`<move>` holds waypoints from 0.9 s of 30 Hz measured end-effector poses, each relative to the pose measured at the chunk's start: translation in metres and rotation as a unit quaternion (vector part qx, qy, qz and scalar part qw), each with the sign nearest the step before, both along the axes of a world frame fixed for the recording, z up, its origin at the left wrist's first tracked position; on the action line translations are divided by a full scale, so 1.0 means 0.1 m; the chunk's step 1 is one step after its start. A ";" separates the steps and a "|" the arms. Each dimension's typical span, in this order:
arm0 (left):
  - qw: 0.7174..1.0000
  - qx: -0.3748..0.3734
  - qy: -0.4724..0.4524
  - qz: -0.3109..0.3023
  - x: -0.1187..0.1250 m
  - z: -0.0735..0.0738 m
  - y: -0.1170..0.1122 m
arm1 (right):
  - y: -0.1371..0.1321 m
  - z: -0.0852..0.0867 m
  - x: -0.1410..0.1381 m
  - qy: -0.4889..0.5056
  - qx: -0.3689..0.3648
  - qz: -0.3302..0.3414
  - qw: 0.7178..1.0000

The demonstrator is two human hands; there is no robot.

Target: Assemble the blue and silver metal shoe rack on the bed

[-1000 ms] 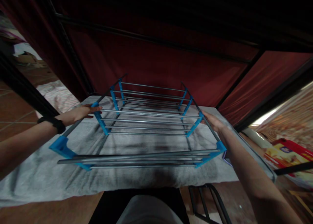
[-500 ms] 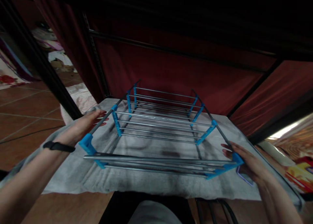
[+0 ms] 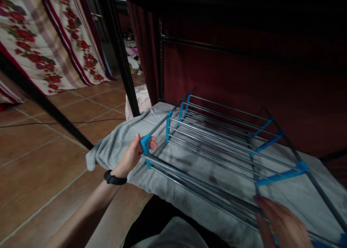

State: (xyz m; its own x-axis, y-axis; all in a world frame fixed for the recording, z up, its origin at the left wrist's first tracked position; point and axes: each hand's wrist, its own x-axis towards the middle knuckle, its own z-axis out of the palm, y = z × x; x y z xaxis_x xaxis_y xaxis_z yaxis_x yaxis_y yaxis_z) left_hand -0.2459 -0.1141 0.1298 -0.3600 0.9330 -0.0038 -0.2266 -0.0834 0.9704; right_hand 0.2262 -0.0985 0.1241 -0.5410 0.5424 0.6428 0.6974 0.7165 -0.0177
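A folded drying rack point(image 3: 217, 143) of grey metal rods and blue plastic joints lies flat on a grey towel point(image 3: 119, 139). My left hand point(image 3: 132, 156), with a black band on its wrist, is closed around the rack's near-left blue corner joint. At the bottom right my right hand point(image 3: 282, 224) is blurred and rests over the rack's near rods; its fingers curl on the bars, though the grip is not clear.
Dark red fabric walls point(image 3: 230, 74) and black frame poles point(image 3: 121, 56) surround the rack. A tiled brown floor point(image 3: 40, 143) spreads to the left, with a flowered curtain point(image 3: 46, 35) behind it. A cable runs across the tiles.
The view has swung left. My left hand slid down the side rail to the near-left blue corner. My right hand moved down to the near rods.
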 end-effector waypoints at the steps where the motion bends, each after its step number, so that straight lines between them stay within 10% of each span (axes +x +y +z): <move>1: 1.000 0.010 0.010 0.008 0.01 -0.01 0.00 | 0.03 0.02 -0.18 -0.031 0.022 0.046 0.998; 5: 0.999 0.038 0.015 0.019 0.06 -0.08 0.03 | 0.13 0.03 -0.66 -0.100 0.044 0.126 0.986; 13: 0.991 0.073 0.040 0.103 0.12 -0.24 0.14 | 0.20 0.03 -0.80 -0.139 0.014 0.053 0.989; 27: 0.977 0.088 0.081 0.174 0.22 0.00 0.22 | 0.18 0.10 -1.00 -0.168 -0.014 0.067 0.983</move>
State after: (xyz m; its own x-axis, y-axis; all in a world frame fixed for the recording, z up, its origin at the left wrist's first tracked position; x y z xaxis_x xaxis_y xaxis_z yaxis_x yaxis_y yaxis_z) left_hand -0.2243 -0.0924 0.1302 -0.6381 0.7351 0.2292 0.0009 -0.2970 0.9549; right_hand 0.1267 -0.0804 0.1345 -0.7878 0.4663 0.4024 0.5666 0.8049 0.1765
